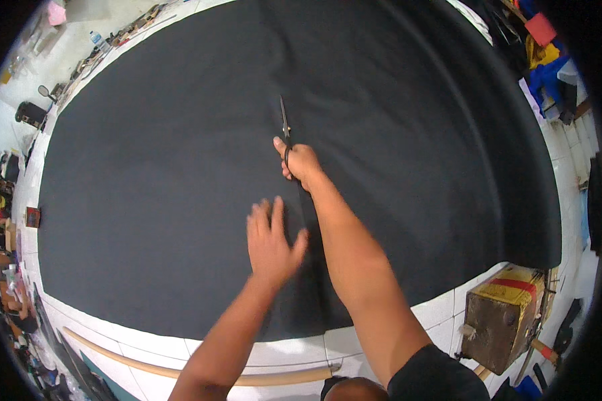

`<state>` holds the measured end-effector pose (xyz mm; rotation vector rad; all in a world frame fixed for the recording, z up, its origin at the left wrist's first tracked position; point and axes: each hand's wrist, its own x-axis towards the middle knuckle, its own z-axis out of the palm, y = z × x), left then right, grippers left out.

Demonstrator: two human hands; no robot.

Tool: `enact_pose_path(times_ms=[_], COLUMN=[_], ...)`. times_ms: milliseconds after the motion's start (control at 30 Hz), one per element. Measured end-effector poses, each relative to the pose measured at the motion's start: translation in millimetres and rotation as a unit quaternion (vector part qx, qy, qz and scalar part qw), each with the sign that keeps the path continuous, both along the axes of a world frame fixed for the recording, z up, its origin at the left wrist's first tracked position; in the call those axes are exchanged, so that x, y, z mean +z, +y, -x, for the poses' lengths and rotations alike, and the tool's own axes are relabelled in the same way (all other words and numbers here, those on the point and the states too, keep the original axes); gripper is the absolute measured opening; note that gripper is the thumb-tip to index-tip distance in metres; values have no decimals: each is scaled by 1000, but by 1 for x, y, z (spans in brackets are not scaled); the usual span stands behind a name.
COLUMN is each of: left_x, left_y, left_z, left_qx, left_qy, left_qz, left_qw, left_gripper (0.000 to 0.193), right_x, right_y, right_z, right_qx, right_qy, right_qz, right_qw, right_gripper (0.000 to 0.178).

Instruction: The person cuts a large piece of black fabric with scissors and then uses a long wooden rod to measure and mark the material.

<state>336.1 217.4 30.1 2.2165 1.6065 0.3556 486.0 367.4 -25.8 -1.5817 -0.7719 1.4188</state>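
A large sheet of black material (154, 167) lies spread before me, with soft creases near its middle and a raised fold along the right side. My right hand (299, 164) is closed around the dark handles of a pair of scissors (285, 120), whose metal blades point away from me over the middle of the sheet. Whether the blades are parted is hard to make out. Nearer to me, my left hand (273, 242) hovers over or rests on the sheet with its fingers spread, slightly blurred and holding nothing. A dark line runs toward me between my two forearms.
White floor tiles (160, 344) border the sheet. A long wooden pole (267, 379) lies along the near edge. At the lower right stands a worn box (505, 314) with yellow and red on top. Clutter lines the left side, with a plastic bottle (99, 41) at the upper left.
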Motion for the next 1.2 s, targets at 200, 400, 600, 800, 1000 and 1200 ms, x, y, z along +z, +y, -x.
enact_pose_path(times_ms=[200, 400, 600, 800, 1000, 1200], left_x=[-57, -41, -42, -50, -55, -58], left_y=[60, 67, 71, 75, 68, 69], left_z=[8, 1, 1, 0, 6, 5], left_qx=[21, 17, 28, 25, 21, 11], left_qy=[81, 75, 64, 64, 93, 99], left_qz=[-81, -22, 23, 37, 31, 14], left_qw=[993, 997, 997, 997, 995, 995], left_gripper=[90, 97, 100, 98, 100, 101], right_x=[19, 19, 26, 21, 28, 17], right_y=[-1, 4, 3, 19, 122, 212], right_z=[19, 15, 11, 8, 0, -22], right_qx=[-11, -11, -20, -23, -24, -27], right_qy=[16, 28, 32, 5, -6, 0], right_qz=[7, 30, 64, 70, 74, 43], right_qw=[1000, 999, 997, 997, 997, 999], right_gripper=[52, 52, 51, 48, 53, 58])
